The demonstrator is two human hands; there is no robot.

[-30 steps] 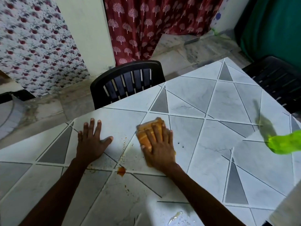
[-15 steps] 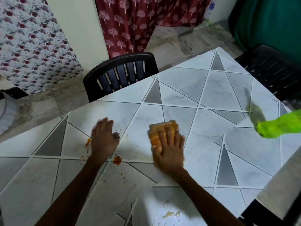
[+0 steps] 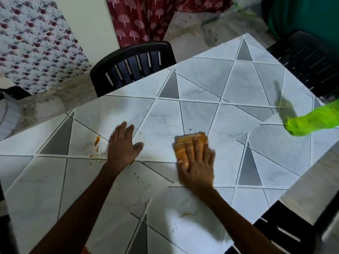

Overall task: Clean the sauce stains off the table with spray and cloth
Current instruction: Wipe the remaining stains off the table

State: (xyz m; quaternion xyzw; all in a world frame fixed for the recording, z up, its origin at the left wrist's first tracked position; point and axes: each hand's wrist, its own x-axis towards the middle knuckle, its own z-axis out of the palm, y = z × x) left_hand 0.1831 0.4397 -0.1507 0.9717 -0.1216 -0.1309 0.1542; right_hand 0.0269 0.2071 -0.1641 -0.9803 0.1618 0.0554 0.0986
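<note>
The right hand (image 3: 198, 165) is pressing the folded orange cloth (image 3: 189, 142) flat under straight fingers, and over the last second it has been sliding the cloth away from the far edge of the table (image 3: 238, 79) toward the near right side. The left hand (image 3: 122, 147), open with its palm down, has been shifting rightward. That is uncovering an orange streak (image 3: 97, 141) on its left, while the blob seen earlier is now lying mostly under its wrist. The patch being wiped is looking clean, so the work is probably turning to the left side next.

By count, there is one cloth and one green spray bottle (image 3: 311, 121), which is waiting untouched at the right edge. Three stain patches are showing: the streak, specks (image 3: 136, 177) and a faint smear (image 3: 185, 214) near the near edge. Three black chairs are standing around the table.
</note>
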